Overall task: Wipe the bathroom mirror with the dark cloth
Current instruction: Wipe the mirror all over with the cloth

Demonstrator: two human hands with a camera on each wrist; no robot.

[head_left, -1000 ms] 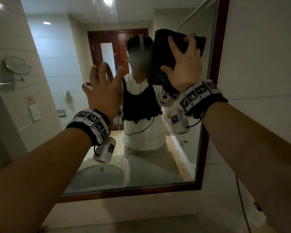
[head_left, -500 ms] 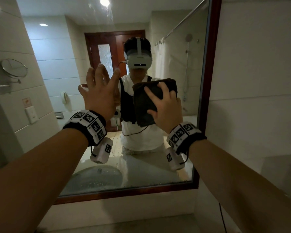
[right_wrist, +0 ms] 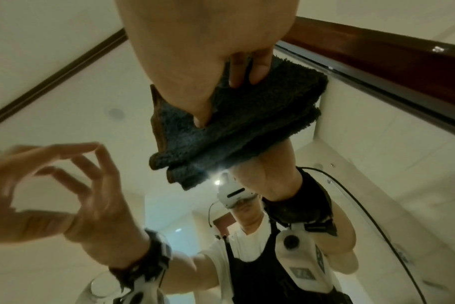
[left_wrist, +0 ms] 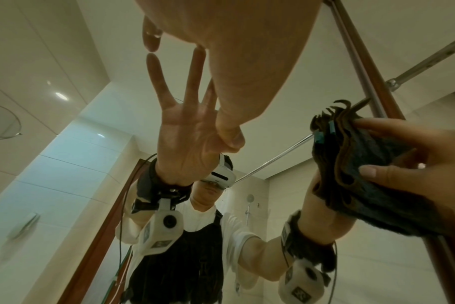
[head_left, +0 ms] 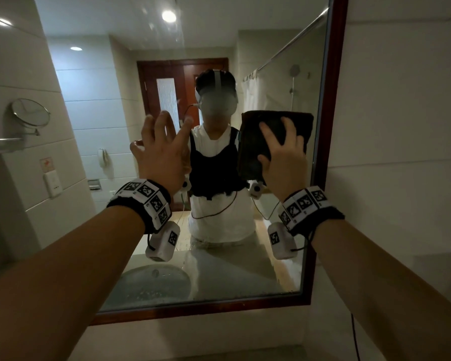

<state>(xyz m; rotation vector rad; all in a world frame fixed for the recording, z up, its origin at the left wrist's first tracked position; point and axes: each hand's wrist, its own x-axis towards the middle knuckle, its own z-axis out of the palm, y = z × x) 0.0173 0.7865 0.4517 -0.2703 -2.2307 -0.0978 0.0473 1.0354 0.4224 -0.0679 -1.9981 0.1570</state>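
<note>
The bathroom mirror (head_left: 219, 269) has a dark red wooden frame (head_left: 332, 126). My right hand (head_left: 279, 149) presses a folded dark cloth (head_left: 253, 142) flat against the glass, close to the frame's right side. Its fingers lie spread over the cloth (right_wrist: 247, 123), and the thumb pushes into the cloth's lower part. To the left, my left hand (head_left: 162, 149) is raised with fingers spread; a fingertip (left_wrist: 151, 44) meets its own reflection on the glass. From the left wrist, the cloth (left_wrist: 364, 148) shows as several stacked layers.
A round swivel mirror (head_left: 30, 115) and a metal shelf (head_left: 0, 144) stick out from the tiled left wall, with a switch plate (head_left: 52, 183) below. Pale tiled wall (head_left: 401, 152) runs right of the frame. A thin black cable (head_left: 356, 334) hangs at lower right.
My right hand swept the cloth down from the mirror's upper right to mid-height, then back right toward the frame. The left hand stayed on the glass.
</note>
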